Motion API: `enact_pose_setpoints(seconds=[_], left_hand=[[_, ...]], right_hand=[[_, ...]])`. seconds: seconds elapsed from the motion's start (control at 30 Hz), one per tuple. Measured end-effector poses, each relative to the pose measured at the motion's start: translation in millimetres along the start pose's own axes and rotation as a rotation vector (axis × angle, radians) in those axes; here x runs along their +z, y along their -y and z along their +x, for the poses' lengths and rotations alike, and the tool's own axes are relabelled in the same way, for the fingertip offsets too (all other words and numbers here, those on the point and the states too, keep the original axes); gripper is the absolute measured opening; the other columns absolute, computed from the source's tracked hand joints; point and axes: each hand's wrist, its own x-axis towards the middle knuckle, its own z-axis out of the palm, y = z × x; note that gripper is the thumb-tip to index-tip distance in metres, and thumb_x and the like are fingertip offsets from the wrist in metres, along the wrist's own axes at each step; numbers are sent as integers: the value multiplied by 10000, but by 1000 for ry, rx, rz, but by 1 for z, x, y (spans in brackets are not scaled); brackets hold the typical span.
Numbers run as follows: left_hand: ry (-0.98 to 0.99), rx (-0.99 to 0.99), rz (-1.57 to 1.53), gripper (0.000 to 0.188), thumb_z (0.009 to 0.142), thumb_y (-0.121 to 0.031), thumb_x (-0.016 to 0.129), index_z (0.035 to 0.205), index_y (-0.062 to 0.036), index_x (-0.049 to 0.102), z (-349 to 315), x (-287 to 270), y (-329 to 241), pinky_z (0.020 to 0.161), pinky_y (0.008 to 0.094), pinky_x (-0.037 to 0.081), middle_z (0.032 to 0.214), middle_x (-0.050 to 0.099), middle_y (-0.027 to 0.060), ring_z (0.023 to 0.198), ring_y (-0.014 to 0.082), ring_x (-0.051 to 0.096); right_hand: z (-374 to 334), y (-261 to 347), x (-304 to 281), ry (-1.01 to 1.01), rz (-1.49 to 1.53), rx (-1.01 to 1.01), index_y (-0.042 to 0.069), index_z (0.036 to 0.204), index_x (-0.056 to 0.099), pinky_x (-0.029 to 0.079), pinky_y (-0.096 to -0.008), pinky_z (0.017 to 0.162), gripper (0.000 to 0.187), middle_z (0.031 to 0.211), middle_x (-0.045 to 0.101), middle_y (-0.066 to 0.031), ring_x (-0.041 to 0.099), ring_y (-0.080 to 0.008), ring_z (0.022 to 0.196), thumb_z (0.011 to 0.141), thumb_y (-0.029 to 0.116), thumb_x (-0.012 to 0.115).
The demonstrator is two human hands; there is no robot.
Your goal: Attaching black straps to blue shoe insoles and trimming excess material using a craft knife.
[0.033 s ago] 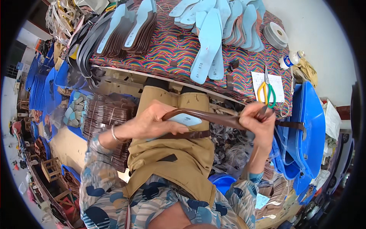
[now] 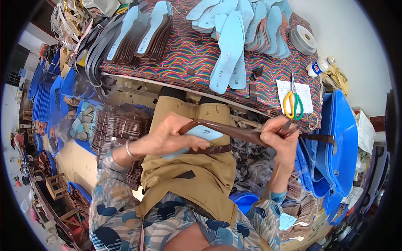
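Observation:
Above my lap, my left hand (image 2: 171,136) is closed round one end of a shoe insole (image 2: 238,133). The insole is brown on its upper side, with a light blue underside showing near my left thumb. My right hand (image 2: 281,136) pinches its other end, and a small dark tip sticks out past the fingers. The piece is stretched between both hands and looks slightly twisted. Just below it, a dark brown strip (image 2: 220,149) crosses the tan apron (image 2: 188,167). Part of the insole is hidden under my left fingers.
A patterned table (image 2: 184,50) stands ahead, bearing stacked brown insoles (image 2: 155,37), light blue insoles (image 2: 228,54), scissors (image 2: 293,100), a white tape roll (image 2: 302,39) and a bottle (image 2: 320,66). Blue tubs (image 2: 335,146) stand at right; bundled brown pieces (image 2: 119,129) lie at left.
My right hand has shifted slightly left with its end of the insole. My left hand stays closed on the piece in nearly the same place.

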Motion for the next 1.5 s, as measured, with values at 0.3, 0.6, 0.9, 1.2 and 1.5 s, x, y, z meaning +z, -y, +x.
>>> enact_pose_setpoints(seconds=[0.3, 0.6, 0.9, 1.2, 1.5], left_hand=[[-246, 37, -330, 310, 848, -98, 686, 1074, 100, 609, 16, 29, -5, 718, 309, 530, 805, 685, 139, 708, 180, 656], [-288, 75, -639, 377, 981, -236, 560, 1205, 68, 570, 47, 31, 5, 829, 343, 554, 1012, 692, 168, 919, 201, 681], [-224, 171, -743, 319, 1006, -247, 508, 1098, 48, 588, 51, 18, 10, 631, 319, 551, 843, 651, 108, 692, 164, 643], [-143, 149, -697, 412, 920, -235, 632, 1229, 22, 540, 58, 21, 9, 856, 356, 532, 1078, 654, 142, 952, 217, 656], [-264, 180, -721, 222, 886, -147, 678, 1066, -17, 666, 52, 38, 32, 916, 391, 533, 1185, 641, 179, 1060, 226, 633]], right_hand=[[-22, -57, 49, -63, 359, -112, -12, 839, 673, 476, -201, 597, 94, 790, 686, -60, 613, -74, 665, 784, -65, 726], [2, -63, 77, -48, 411, -78, 1, 823, 642, 461, -204, 592, 77, 745, 667, -33, 583, -56, 649, 824, -49, 701], [-8, -68, 63, 82, 105, -10, -16, 947, 723, 429, -180, 568, 132, 746, 677, -6, 561, -31, 637, 816, -5, 737], [9, -67, 56, 162, -272, -368, -10, 753, 618, 366, -174, 512, 93, 646, 565, 58, 455, 5, 599, 797, -46, 692], [21, -65, 60, 57, -343, -547, 22, 1018, 688, 407, -239, 513, 301, 754, 618, -56, 544, -97, 602, 724, -29, 720]])
